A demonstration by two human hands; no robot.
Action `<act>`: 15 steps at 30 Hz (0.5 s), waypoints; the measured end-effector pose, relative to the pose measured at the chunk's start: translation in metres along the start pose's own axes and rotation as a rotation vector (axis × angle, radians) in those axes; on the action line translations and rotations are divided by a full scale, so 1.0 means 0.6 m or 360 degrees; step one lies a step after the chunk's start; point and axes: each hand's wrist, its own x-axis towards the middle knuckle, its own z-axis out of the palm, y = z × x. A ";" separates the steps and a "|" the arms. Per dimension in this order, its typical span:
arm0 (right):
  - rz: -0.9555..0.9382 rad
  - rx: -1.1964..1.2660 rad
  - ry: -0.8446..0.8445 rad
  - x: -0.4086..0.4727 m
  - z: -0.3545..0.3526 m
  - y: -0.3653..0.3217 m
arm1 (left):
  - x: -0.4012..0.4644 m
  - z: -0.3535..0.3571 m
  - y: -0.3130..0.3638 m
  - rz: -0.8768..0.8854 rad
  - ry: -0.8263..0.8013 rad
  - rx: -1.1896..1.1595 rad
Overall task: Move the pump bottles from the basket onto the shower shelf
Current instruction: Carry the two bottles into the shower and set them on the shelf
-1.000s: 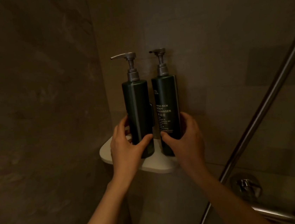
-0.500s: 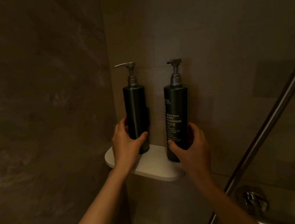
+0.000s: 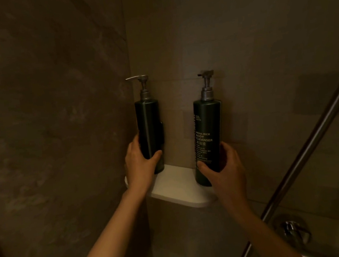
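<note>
Two dark green pump bottles with silver pumps stand upright on the white corner shower shelf (image 3: pixel 175 188). The left bottle (image 3: pixel 148 126) sits deep in the corner, and my left hand (image 3: pixel 140 166) is wrapped around its lower part. The right bottle (image 3: pixel 208 132), labelled body cleanser, stands at the shelf's right end, with my right hand (image 3: pixel 224 167) gripping its base. A wide gap of bare shelf separates the two bottles. The basket is out of view.
Dark stone-look tiled walls meet in the corner behind the shelf. A slanted metal rail (image 3: pixel 306 155) crosses the right side, and a chrome tap fitting (image 3: pixel 295 232) sits at the lower right.
The bottles were side by side and now stand apart: the left one slid back into the corner, the right one toward the shelf's right end. Both hands kept their grip.
</note>
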 end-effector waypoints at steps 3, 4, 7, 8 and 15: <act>-0.0037 0.0002 -0.0033 -0.005 -0.009 -0.005 | -0.016 -0.008 0.009 0.0010 -0.0013 0.0085; -0.0064 -0.0007 -0.0037 -0.009 -0.012 -0.008 | -0.025 -0.013 0.015 0.0023 -0.0012 0.0116; -0.0245 -0.0112 0.0000 -0.028 -0.025 -0.011 | -0.063 -0.026 0.034 0.0097 -0.0038 0.0333; -0.0316 -0.0157 0.0019 -0.036 -0.029 -0.010 | -0.079 -0.031 0.040 0.0138 -0.0051 0.0437; -0.0620 -0.0299 -0.0020 -0.138 -0.048 0.006 | -0.233 -0.060 0.057 0.0341 -0.0044 0.0922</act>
